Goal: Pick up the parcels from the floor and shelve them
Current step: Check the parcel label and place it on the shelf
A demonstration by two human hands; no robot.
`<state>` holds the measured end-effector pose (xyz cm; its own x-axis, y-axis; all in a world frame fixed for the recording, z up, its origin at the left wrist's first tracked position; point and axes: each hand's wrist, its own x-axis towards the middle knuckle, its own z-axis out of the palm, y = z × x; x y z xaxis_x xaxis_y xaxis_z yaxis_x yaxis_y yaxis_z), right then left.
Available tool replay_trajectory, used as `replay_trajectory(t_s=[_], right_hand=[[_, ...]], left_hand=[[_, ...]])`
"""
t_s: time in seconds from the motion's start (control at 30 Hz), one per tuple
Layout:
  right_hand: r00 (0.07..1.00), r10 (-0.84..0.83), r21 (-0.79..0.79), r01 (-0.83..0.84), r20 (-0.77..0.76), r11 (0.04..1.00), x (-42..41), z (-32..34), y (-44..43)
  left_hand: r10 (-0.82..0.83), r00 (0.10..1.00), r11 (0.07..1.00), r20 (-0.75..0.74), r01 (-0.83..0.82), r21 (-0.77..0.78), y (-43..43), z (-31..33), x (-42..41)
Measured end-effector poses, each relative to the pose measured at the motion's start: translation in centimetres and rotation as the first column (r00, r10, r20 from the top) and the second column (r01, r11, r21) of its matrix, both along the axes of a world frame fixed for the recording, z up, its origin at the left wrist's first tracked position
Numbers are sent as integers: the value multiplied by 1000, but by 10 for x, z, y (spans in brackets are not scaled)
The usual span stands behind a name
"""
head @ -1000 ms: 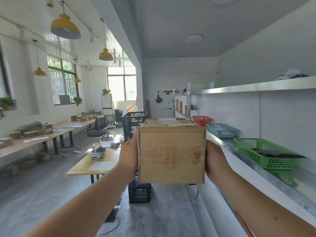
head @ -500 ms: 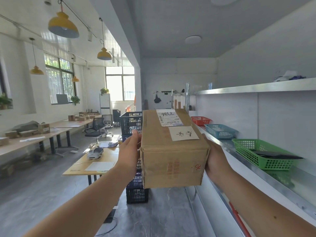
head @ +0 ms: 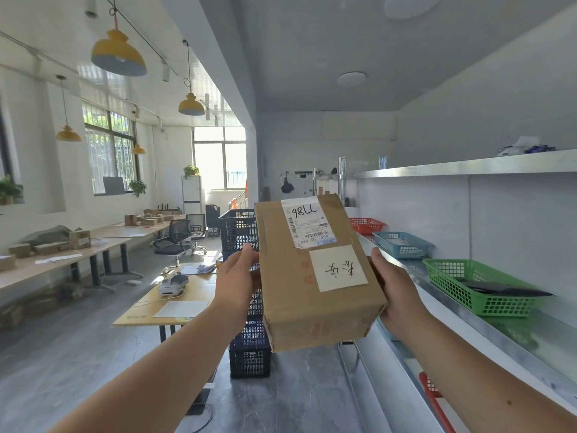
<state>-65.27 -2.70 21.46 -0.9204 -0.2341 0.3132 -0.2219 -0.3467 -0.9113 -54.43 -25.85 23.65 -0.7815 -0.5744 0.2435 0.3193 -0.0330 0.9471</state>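
Now we hold the cardboard parcel [head: 315, 273] in mid-air, its labelled top tilted toward us, our left hand [head: 239, 281] pressed to its side at nine o'clock and our right hand [head: 398, 295] at three. At three o'clock runs the metal shelf [head: 512, 342] bearing a green basket [head: 477, 287].

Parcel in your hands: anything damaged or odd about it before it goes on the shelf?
The parcel is held tilted between the left hand and right hand. Its shipping label and handwritten note read upside down. No tears or crushing visible.
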Motion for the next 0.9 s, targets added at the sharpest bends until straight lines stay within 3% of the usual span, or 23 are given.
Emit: replay_trajectory(t_s=[0.53, 0.9], right_hand=[[982, 115, 168, -90, -149, 982, 10, 17, 12], [974, 143, 250, -96, -176, 963, 10, 46, 18]], left_hand=[[57, 997, 996, 54, -53, -69, 4, 22, 9], [62, 998, 953, 9, -56, -299, 7, 50, 10]])
